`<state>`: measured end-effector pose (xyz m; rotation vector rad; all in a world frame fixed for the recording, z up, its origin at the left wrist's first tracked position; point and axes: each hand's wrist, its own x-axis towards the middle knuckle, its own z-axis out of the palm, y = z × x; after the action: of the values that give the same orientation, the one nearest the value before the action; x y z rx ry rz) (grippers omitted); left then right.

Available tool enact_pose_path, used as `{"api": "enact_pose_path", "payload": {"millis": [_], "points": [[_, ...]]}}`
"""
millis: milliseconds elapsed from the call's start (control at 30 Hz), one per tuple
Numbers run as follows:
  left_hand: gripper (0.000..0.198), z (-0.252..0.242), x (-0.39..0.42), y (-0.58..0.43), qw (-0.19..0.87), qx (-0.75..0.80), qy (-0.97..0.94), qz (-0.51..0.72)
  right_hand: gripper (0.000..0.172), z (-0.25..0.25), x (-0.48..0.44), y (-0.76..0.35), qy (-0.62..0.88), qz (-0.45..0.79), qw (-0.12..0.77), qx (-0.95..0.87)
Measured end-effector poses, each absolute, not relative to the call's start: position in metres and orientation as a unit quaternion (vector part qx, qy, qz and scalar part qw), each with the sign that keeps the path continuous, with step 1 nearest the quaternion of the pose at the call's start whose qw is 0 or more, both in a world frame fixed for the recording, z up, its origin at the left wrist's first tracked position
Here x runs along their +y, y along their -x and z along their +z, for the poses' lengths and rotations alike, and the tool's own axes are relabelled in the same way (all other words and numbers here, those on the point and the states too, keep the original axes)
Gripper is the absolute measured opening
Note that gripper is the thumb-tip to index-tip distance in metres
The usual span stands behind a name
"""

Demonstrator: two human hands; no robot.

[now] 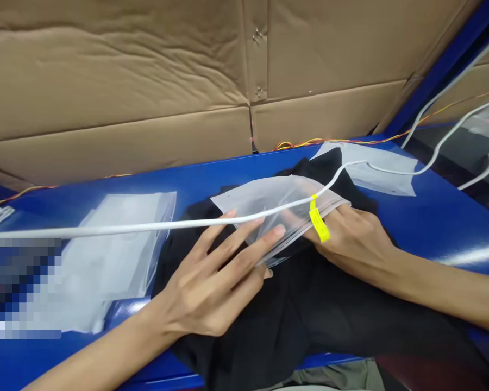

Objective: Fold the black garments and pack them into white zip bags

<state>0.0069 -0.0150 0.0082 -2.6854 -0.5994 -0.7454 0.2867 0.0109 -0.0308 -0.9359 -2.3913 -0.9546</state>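
A black garment (pixel 309 304) lies bunched on the blue table (pixel 432 228). On top of it rests a clear frosted plastic bag (pixel 269 201). My left hand (pixel 212 277) lies on the garment with its fingers stretched out, the fingertips touching the bag's lower left side. My right hand (pixel 350 239) has its fingers pushed inside the bag's open right end, spreading it. A white cable (pixel 146 225) with a yellow tag (pixel 319 224) runs across in front of both hands.
A stack of clear plastic bags (pixel 106 255) lies at the left, another bag (pixel 383 168) at the back right. Cardboard sheets (pixel 146 81) wall off the table's far side. Thin orange-yellow wires (pixel 309 143) run along the back edge. More white cables (pixel 452 130) hang at the right.
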Motion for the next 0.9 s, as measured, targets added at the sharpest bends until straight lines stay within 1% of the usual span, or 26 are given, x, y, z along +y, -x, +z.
{"api": "enact_pose_path", "payload": {"millis": [67,100,133,200,233,300,367,433,500,600,800,867,900], "points": [[0.009,0.007,-0.016,-0.008,0.147,-0.217,0.929,-0.260,0.066,-0.033,0.013,-0.288,0.340,-0.349,0.204,-0.849],[0.010,0.007,-0.016,-0.008,0.143,-0.228,0.925,-0.268,0.060,-0.033,0.014,-0.288,0.337,-0.337,0.210,-0.853],[0.014,0.007,-0.015,-0.008,0.135,-0.245,0.920,-0.274,0.051,-0.034,0.014,-0.288,0.329,-0.315,0.221,-0.863],[0.027,0.007,-0.011,-0.005,0.105,-0.291,0.910,-0.276,0.031,-0.033,0.015,-0.288,0.300,-0.251,0.246,-0.887],[0.033,0.007,-0.009,-0.004,0.092,-0.308,0.904,-0.282,0.028,-0.032,0.014,-0.287,0.286,-0.224,0.254,-0.896],[0.034,0.006,-0.005,0.001,0.089,-0.302,0.901,-0.300,0.030,-0.029,0.013,-0.286,0.271,-0.198,0.247,-0.909],[0.023,0.005,-0.002,0.004,0.113,-0.255,0.907,-0.317,0.029,-0.026,0.011,-0.284,0.278,-0.212,0.228,-0.909],[0.018,0.004,-0.001,0.006,0.136,-0.221,0.913,-0.314,0.031,-0.024,0.008,-0.281,0.301,-0.237,0.208,-0.900],[0.019,0.002,0.000,0.006,0.147,-0.210,0.913,-0.317,0.037,-0.024,0.006,-0.279,0.329,-0.253,0.196,-0.889],[0.023,-0.001,0.001,0.007,0.165,-0.200,0.899,-0.352,0.042,-0.025,0.004,-0.279,0.336,-0.251,0.194,-0.887],[0.026,-0.005,0.010,0.016,0.239,-0.259,0.850,-0.391,0.040,-0.027,0.013,-0.286,0.256,-0.260,0.248,-0.897],[0.027,-0.005,0.012,0.018,0.251,-0.278,0.839,-0.395,0.040,-0.028,0.016,-0.288,0.237,-0.238,0.252,-0.908],[0.031,-0.004,0.013,0.019,0.254,-0.283,0.837,-0.395,0.040,-0.029,0.018,-0.288,0.232,-0.223,0.251,-0.913]]}}
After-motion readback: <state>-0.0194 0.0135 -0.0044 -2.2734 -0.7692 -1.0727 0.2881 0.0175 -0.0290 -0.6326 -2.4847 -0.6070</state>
